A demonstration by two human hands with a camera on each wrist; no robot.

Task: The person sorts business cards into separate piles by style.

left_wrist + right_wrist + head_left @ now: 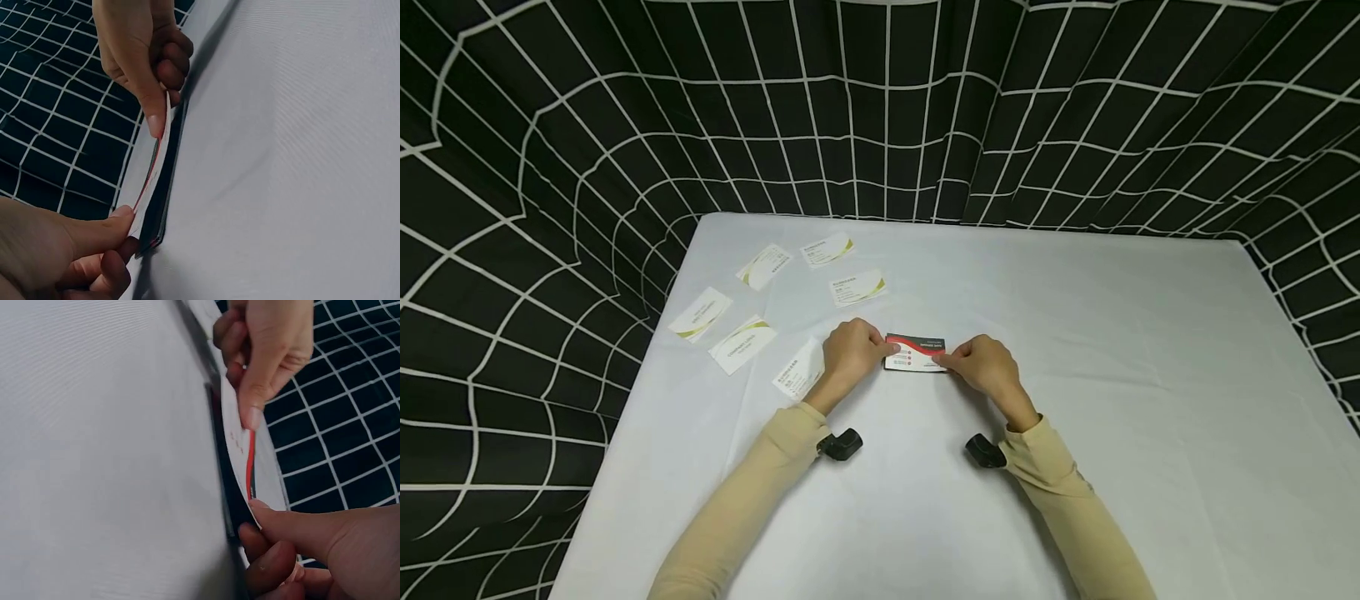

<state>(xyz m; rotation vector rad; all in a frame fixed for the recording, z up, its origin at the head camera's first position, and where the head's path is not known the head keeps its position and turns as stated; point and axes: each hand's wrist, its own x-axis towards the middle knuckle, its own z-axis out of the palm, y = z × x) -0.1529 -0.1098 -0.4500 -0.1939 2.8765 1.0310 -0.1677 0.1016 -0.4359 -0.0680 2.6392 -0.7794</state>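
A white, red and black business card (pixel 913 360) is held between both hands near the middle of the table. My left hand (pixel 850 354) pinches its left end, thumb on the printed face and fingers behind. At the other end my right hand (pixel 987 365) pinches it the same way. In the left wrist view the card (pixel 152 172) bows along its length. A dark flat piece (pixel 228 487) lies close against its underside in the right wrist view, its ends partly hidden by the fingers.
Several white business cards with yellow-green curves lie spread on the white-covered table (pixel 1150 358), including one card (pixel 858 287) beyond my left hand and another card (pixel 796 372) beside that wrist. A black curtain with a white grid (pixel 880 108) stands behind the far edge.
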